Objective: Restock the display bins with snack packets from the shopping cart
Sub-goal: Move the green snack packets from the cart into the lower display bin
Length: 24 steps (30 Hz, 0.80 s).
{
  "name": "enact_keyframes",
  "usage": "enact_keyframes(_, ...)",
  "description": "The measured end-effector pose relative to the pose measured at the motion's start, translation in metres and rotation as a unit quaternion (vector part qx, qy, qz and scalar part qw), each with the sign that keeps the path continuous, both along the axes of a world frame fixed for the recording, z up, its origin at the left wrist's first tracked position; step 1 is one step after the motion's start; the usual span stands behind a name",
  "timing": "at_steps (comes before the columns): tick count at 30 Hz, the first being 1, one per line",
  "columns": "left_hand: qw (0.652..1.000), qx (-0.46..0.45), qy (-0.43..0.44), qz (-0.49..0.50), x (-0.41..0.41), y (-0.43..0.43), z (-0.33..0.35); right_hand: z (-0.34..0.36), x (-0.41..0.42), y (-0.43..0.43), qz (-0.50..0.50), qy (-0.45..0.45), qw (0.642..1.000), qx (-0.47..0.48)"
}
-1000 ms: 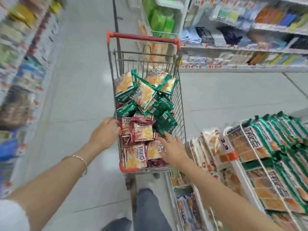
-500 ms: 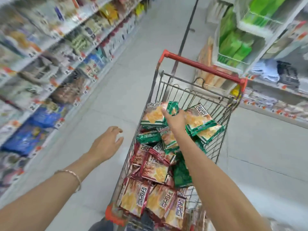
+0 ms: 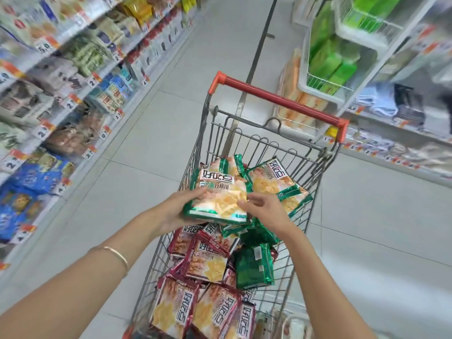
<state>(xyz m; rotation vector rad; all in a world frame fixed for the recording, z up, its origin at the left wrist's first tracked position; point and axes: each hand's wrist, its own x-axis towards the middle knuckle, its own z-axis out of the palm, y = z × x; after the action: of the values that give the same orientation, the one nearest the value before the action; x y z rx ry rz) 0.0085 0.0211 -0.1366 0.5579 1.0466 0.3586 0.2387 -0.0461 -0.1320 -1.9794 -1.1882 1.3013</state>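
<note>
Shopping cart (image 3: pixel 281 102) heaped with red packets (image 3: pixel 208 263), left hand (image 3: pixel 171 211) gripping green packet (image 3: pixel 217 196)

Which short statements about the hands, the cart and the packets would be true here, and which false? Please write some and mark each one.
1. The left hand holds a green packet above the cart. True.
2. The cart's handle is blue. False: it is red.
3. The red packets lie at the cart's near end. True.
4. The left wrist is bare. False: it bears a thin bracelet.
5. The right hand rests on the handle. False: it is at the green packet's right edge.
</note>
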Motion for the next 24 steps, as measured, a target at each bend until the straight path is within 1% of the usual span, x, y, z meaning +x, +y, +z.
enact_keyframes(1,1.0,0.0,0.011,0.013,0.002,-0.001,-0.004,0.001,0.005,0.001,-0.047,0.001,0.998,0.028)
enact_keyframes(2,1.0,-0.003,0.015,0.027,0.002,-0.001,-0.007,-0.006,0.015,0.007,-0.142,-0.028,0.987,0.065)
enact_keyframes(3,0.999,-0.005,0.014,0.035,0.001,-0.001,-0.012,-0.014,0.027,0.014,-0.261,-0.07,0.959,0.09)
enact_keyframes(4,0.999,-0.007,0.012,0.035,-0.001,-0.002,-0.014,-0.02,0.037,0.022,-0.345,-0.117,0.928,0.076)
enact_keyframes(5,0.999,-0.008,0.008,0.03,-0.003,-0.003,-0.015,-0.027,0.044,0.029,-0.382,-0.155,0.911,0.034)
enact_keyframes(6,1.0,-0.008,0.007,0.022,-0.006,-0.004,-0.014,-0.036,0.051,0.034,-0.376,-0.158,0.913,-0.01)
enact_keyframes(7,1.0,-0.005,0.012,0.013,-0.009,-0.005,-0.013,-0.043,0.054,0.037,-0.357,-0.139,0.923,-0.043)
enact_keyframes(8,1.0,-0.001,0.026,0.007,-0.011,-0.007,-0.012,-0.043,0.053,0.037,-0.354,-0.109,0.928,-0.04)
enact_keyframes(9,0.999,0.007,0.047,0.005,-0.014,-0.007,-0.012,-0.044,0.053,0.036,-0.365,-0.093,0.926,-0.014)
enact_keyframes(11,0.995,0.031,0.087,0.023,-0.019,-0.008,-0.014,-0.036,0.053,0.028,-0.385,-0.083,0.914,0.094)
enact_keyframes(13,0.988,0.065,0.129,0.052,-0.024,-0.006,-0.015,-0.024,0.055,0.014,-0.393,-0.074,0.901,0.169)
enact_keyframes(15,0.981,0.104,0.151,0.07,-0.024,-0.007,-0.011,-0.005,0.05,-0.005,-0.402,-0.033,0.895,0.191)
enact_keyframes(17,0.977,0.129,0.147,0.088,-0.021,-0.011,-0.002,0.011,0.039,-0.023,-0.394,0.045,0.894,0.209)
enact_keyframes(19,0.976,0.146,0.145,0.073,-0.021,-0.019,0.007,0.019,0.015,-0.038,-0.363,0.132,0.904,0.185)
enact_keyframes(21,0.981,0.145,0.128,0.024,-0.025,-0.031,0.011,0.022,-0.023,-0.056,-0.339,0.211,0.909,0.124)
enact_keyframes(22,0.983,0.143,0.118,0.0,-0.029,-0.04,0.014,0.022,-0.042,-0.067,-0.328,0.236,0.91,0.09)
enact_keyframes(24,0.982,0.139,0.117,-0.056,-0.041,-0.061,0.022,-0.004,-0.068,-0.088,-0.299,0.252,0.92,0.034)
